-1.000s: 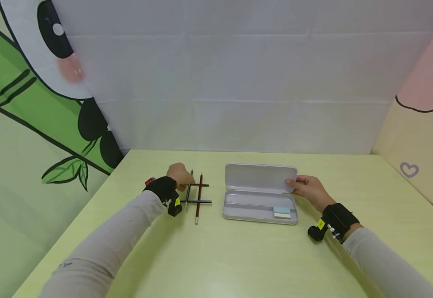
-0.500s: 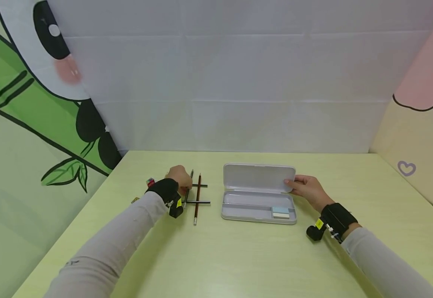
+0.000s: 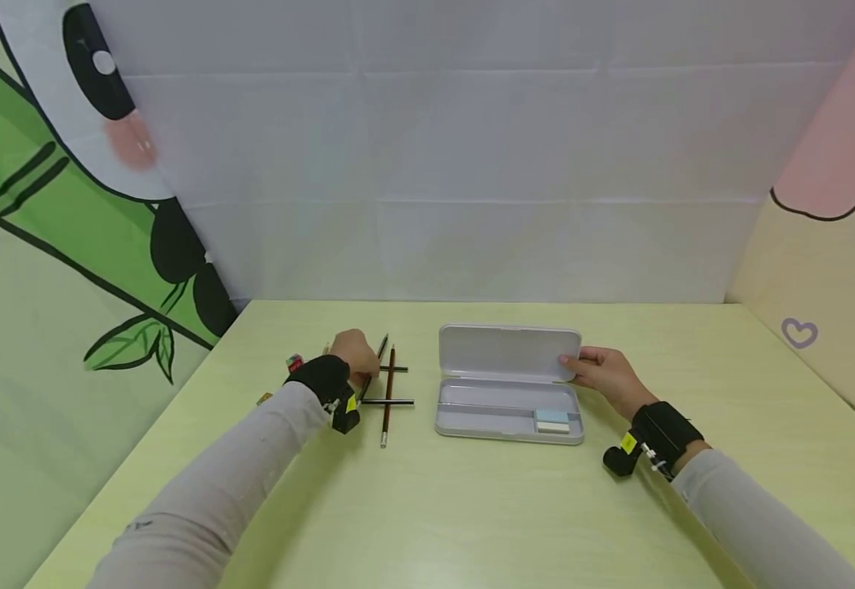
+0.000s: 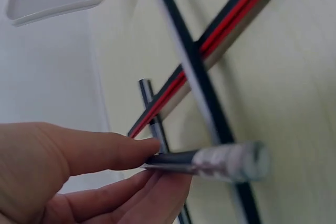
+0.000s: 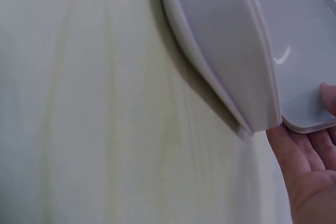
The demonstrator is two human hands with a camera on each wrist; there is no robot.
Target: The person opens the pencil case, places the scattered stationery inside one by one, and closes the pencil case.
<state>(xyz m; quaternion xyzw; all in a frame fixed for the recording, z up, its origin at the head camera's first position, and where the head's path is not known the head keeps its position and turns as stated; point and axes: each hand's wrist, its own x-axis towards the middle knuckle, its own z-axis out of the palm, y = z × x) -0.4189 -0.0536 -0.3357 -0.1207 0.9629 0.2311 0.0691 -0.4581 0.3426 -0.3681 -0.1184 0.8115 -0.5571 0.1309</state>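
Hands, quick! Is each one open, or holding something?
Left hand: holding a dark pencil, pinched.
Right hand: holding the pencil case lid.

head view | centre-left: crossed pencils block | centre-right: raised lid blocks | between: slim gap | lower centre: bare table, passable

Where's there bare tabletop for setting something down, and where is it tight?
Widest bare patch: the table on the person's side of the open pencil case, between the two sleeves. Another lies right of the right grip, toward the side wall. Crowded: around the left grip, where pencils cross, and the narrow gap between them and the case.
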